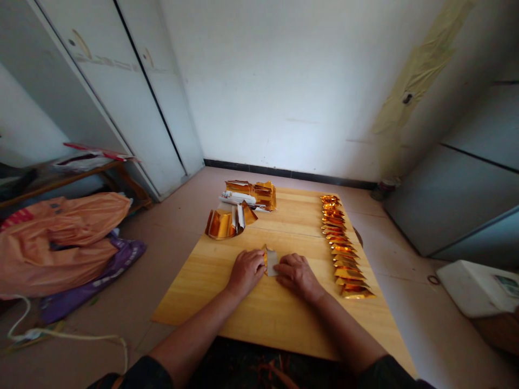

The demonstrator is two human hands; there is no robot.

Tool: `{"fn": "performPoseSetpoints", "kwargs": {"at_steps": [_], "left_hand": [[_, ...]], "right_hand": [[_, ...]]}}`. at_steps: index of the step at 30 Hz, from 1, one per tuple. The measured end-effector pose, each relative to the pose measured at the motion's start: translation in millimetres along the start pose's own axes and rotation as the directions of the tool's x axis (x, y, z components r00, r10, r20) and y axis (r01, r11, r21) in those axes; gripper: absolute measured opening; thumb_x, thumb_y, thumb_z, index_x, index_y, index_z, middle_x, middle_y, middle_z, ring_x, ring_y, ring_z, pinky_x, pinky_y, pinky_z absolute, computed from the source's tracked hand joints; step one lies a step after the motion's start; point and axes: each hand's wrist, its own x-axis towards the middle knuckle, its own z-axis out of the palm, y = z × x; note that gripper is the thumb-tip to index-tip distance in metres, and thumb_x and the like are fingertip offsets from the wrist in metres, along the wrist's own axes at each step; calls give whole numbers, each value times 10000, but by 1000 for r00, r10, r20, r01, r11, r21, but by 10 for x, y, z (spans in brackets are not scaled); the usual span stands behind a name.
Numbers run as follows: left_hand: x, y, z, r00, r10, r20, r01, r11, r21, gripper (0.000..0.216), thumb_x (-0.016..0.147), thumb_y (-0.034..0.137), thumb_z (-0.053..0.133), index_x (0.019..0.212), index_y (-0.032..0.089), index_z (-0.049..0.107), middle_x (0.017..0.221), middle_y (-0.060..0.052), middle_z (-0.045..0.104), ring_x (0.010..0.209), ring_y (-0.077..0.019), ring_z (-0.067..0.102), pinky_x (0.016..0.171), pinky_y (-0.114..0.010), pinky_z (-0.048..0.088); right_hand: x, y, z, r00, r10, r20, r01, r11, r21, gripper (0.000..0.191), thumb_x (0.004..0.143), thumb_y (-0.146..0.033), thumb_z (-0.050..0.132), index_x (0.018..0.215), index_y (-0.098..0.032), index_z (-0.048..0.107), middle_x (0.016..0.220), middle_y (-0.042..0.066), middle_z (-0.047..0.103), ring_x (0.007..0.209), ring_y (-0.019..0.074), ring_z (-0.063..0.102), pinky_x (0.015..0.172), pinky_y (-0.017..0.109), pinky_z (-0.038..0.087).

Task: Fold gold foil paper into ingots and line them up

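Observation:
A small piece of gold foil paper (273,263), grey side up, lies on the wooden board in front of me. My left hand (246,270) pinches its left edge, where a strip of the gold side shows folded up. At the right edge, the curled fingers of my right hand (299,275) grip the paper; the fingertips are partly hidden. A row of folded gold foil pieces (343,246) runs down the right side of the board. Beyond my left hand are loose curved gold sheets (222,222) and a stack of gold and white paper (265,195).
The wooden board (243,319) sits low over a tiled floor. At left are an orange bag (81,232), a purple bag (97,283) and a pale cord (77,334). A white box (474,286) stands at right. Cabinets (109,81) and a wall enclose the space.

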Motion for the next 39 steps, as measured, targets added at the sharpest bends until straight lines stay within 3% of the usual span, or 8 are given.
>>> {"fn": "performPoseSetpoints", "kwargs": {"at_steps": [4,13,23,30,33,36,39], "left_hand": [[0,-2,-16,1000,2,10,-2,1000,0,90,795,150,572,742,217,596,1153,-36,645,1071,-193,569,961,-407,380],[-16,29,-40,999,-3,33,2,1000,24,63,802,161,570,774,216,583,1184,-41,630,1125,-199,545,981,-421,350],[-13,27,-36,999,2,33,-3,1000,18,41,783,178,593,790,217,581,1184,-51,629,1121,-201,549,985,-411,356],[-33,18,-18,1000,13,25,-13,999,32,54,794,168,558,805,220,571,1173,-46,626,1116,-208,544,1001,-438,337],[-35,16,-15,1000,14,26,-15,999,29,67,796,161,547,816,221,569,1178,-40,625,1127,-203,542,1003,-435,338],[-33,20,-19,1000,10,30,-10,1000,22,75,800,163,545,830,223,579,1202,-41,620,1156,-207,530,1011,-448,332],[-32,20,-20,1000,16,25,-17,1000,20,86,803,166,541,840,225,591,1216,-53,616,1163,-211,525,1014,-454,333]], "right_hand": [[59,59,3,1000,12,11,-12,1000,19,213,808,-303,653,1017,-291,689,1006,45,602,939,188,503,806,322,347],[150,155,108,986,-143,-82,148,988,50,141,861,-255,572,884,-236,710,935,47,619,852,149,546,732,280,340],[225,93,138,988,-133,-81,136,990,39,183,877,-218,522,768,-194,667,864,29,615,776,135,545,712,253,384],[240,-14,70,984,-165,-70,176,960,218,226,916,-197,417,793,-177,605,889,45,583,778,120,548,736,226,453],[221,-41,63,990,-100,-97,128,930,344,160,891,-179,451,805,-187,586,886,44,584,825,131,563,764,243,465],[190,-66,83,983,44,-178,49,873,486,112,849,-157,487,820,-192,589,880,41,599,856,144,573,778,262,470],[153,-83,111,983,124,-138,-24,822,569,162,802,-105,473,835,-195,602,862,23,615,840,141,587,777,269,476]]}}
